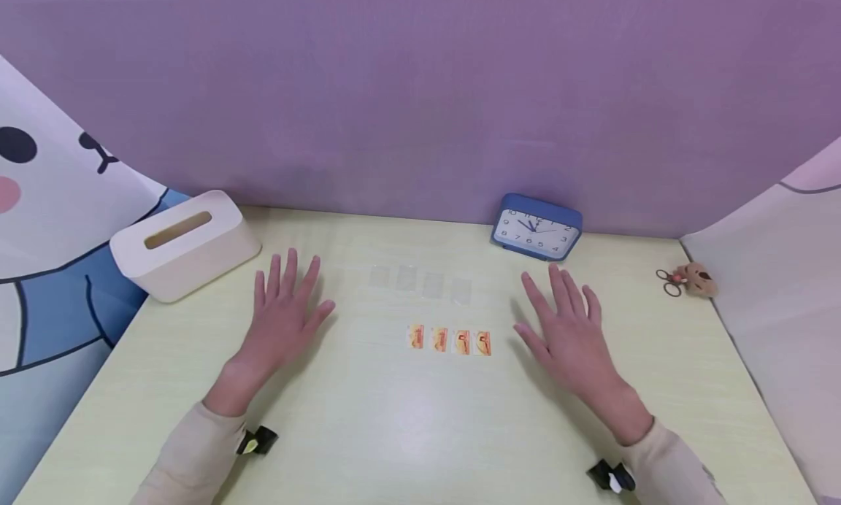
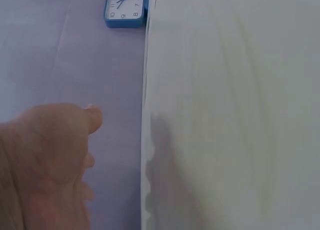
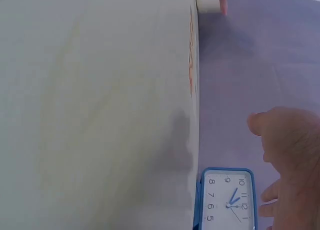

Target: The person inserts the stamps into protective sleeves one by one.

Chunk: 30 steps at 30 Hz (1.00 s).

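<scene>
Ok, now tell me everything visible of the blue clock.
The clock has a blue, plastic-looking, rounded rectangular case and a white face with dark numerals and pointers. It stands on the table near the far edge, slightly angled, beyond the right hand, which is apart from it. Whether its back touches the purple backdrop isn't visible.

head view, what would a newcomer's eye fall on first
The blue clock near the back of the table, right of centre, probably stands out first against the purple backdrop. Next comes the row of four small orange-and-white cards mid-table, then the white slotted box at back left.
</scene>
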{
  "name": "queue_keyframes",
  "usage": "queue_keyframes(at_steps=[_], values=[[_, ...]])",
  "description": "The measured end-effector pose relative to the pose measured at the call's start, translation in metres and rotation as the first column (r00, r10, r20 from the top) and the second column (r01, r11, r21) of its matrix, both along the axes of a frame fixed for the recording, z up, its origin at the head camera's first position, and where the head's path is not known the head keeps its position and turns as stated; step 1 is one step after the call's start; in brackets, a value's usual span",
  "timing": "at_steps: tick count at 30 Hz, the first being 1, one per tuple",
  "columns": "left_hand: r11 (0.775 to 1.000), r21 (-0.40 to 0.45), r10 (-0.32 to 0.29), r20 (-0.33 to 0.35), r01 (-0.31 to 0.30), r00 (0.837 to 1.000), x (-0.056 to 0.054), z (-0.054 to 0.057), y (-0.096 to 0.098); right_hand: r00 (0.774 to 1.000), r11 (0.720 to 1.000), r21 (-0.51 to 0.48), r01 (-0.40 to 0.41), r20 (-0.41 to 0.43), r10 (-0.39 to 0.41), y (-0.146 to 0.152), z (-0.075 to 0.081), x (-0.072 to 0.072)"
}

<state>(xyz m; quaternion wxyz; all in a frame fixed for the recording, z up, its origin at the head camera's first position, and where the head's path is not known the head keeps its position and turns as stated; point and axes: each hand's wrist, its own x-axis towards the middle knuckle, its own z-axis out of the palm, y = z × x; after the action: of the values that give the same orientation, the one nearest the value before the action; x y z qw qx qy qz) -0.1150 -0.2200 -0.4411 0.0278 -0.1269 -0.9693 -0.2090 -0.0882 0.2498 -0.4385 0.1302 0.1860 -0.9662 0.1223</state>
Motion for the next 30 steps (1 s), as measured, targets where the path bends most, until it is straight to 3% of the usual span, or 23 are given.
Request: queue_keyframes(at_steps=[10,19,23,30], values=[[0.992,0.13,-0.025,0.101,0.012,0.995,-0.007,-0.012,0.013,0.996,0.995,-0.076,-0.063,-0.062,0.058,-0.021,-0.004,-0.003],[0.953,0.303,-0.009,0.127,-0.03,0.992,-0.015,-0.027,0.033,0.993,0.987,-0.125,-0.097,-0.075,0.088,-0.047,-0.004,-0.002],[0.917,0.385,0.04,0.157,-0.098,0.987,-0.016,-0.029,0.043,0.993,0.98,-0.166,-0.11,-0.062,0.101,-0.057,-0.006,-0.002],[0.814,0.549,0.127,0.151,-0.19,0.98,-0.021,-0.032,0.059,0.99,0.967,-0.211,-0.143,-0.036,0.138,-0.075,-0.014,-0.001]])
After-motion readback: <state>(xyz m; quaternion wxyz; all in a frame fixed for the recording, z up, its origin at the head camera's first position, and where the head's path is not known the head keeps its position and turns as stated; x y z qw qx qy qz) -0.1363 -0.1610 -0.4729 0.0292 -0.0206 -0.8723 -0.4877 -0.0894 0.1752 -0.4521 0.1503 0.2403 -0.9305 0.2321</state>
